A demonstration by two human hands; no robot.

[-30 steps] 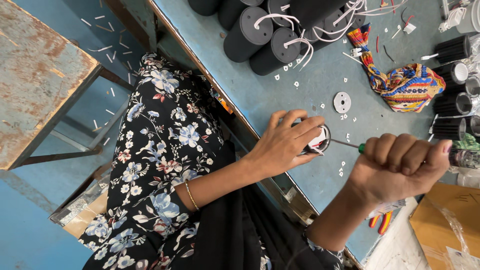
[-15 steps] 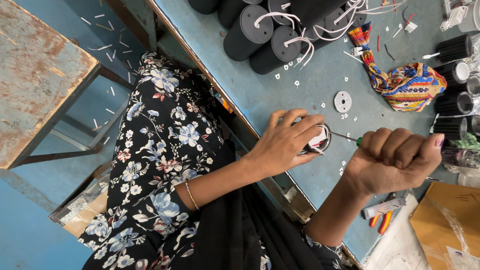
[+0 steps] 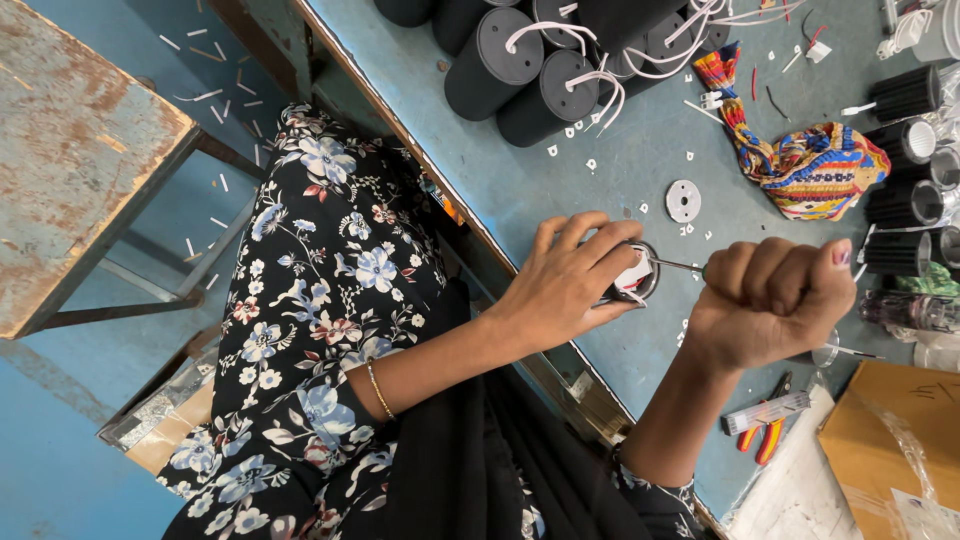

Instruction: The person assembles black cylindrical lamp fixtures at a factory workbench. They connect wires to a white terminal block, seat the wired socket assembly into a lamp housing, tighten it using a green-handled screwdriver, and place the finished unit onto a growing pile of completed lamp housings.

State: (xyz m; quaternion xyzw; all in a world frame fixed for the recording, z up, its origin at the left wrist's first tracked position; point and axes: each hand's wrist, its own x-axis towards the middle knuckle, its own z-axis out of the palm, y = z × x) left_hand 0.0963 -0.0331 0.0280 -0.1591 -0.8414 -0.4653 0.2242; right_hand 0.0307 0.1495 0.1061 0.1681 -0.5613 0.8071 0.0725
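On the blue workbench [image 3: 560, 190], near its front edge, a small round black housing [image 3: 634, 276] w/ white insert and a bit of red wire showing sits under the left hand [image 3: 566, 283]. L fingers curl over the top and near side of it, thumb low, so the part is clamped against the bench; only its right rim and face are visible past the fingertips. Right hand [image 3: 770, 300] is just beside it to the right, closed in a tight fist around a screwdriver handle; handle itself mostly hidden in the fist, a sliver of green at the knuckles. The thin metal screwdriver shaft [image 3: 675, 265] runs from the fist leftward and its tip meets the housing face. So: part between the two hands, touching L hand, joined to R hand only via the tool. Beyond the hands, a flat metal disc [image 3: 683, 200] lies alone on the bench, w/ small white scraps scattered around. Further back, a cluster of black cylinders [image 3: 520, 75] lying on their sides, white wires looped off the ends. To the right, a multicoloured woven pouch [image 3: 815, 165]; past it, ribbed black cylinder parts [image 3: 905, 95] at frame edge. Near the R wrist: red/yellow-handled pliers [image 3: 765, 435], and a cardboard box [image 3: 890, 440] at the corner. Person wears a floral dark garment, thin bangle [image 3: 379, 389] on L forearm.
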